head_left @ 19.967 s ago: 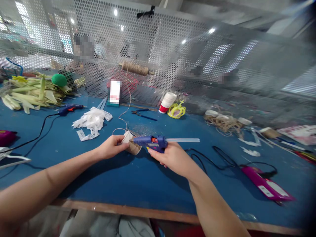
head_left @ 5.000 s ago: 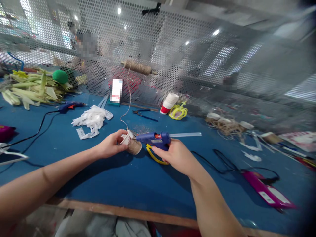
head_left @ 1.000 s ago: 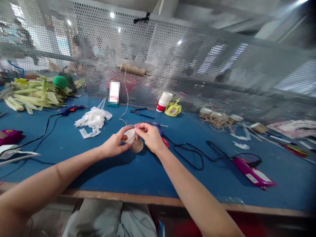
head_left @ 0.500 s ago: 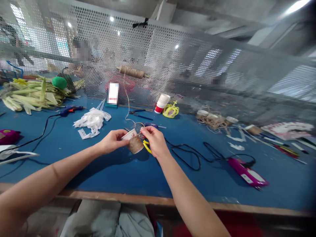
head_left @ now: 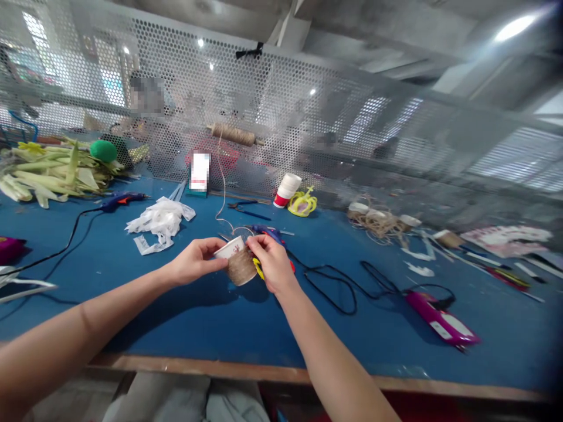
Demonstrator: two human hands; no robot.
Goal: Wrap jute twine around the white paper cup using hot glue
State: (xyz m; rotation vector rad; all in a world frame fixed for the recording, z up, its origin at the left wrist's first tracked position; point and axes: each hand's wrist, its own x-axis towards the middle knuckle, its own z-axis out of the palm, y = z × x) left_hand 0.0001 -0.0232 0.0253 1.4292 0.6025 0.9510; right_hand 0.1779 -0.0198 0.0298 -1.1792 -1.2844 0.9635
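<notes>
My left hand (head_left: 193, 262) grips the rim of a small paper cup (head_left: 240, 265) whose lower part is wound with brown twine. My right hand (head_left: 273, 263) pinches the twine against the cup's side. A strand of twine (head_left: 221, 193) runs up from the cup to a spool (head_left: 231, 134) hung on the perforated metal screen. The blue glue gun (head_left: 269, 232) lies on the blue table (head_left: 220, 316) just behind my right hand, its black cord trailing right.
A second glue gun (head_left: 118, 200), white lace scraps (head_left: 158, 220), pliers (head_left: 248, 206), stacked cups (head_left: 285, 189) and a yellow crown (head_left: 302, 203) lie further back. Green leaves (head_left: 48, 170) are piled far left. A magenta power strip (head_left: 442, 321) sits right. A person works behind the screen.
My right hand had set the glue gun down on the table before these last frames. Since then it has pressed the twine around the cup, which my left hand has turned slightly.
</notes>
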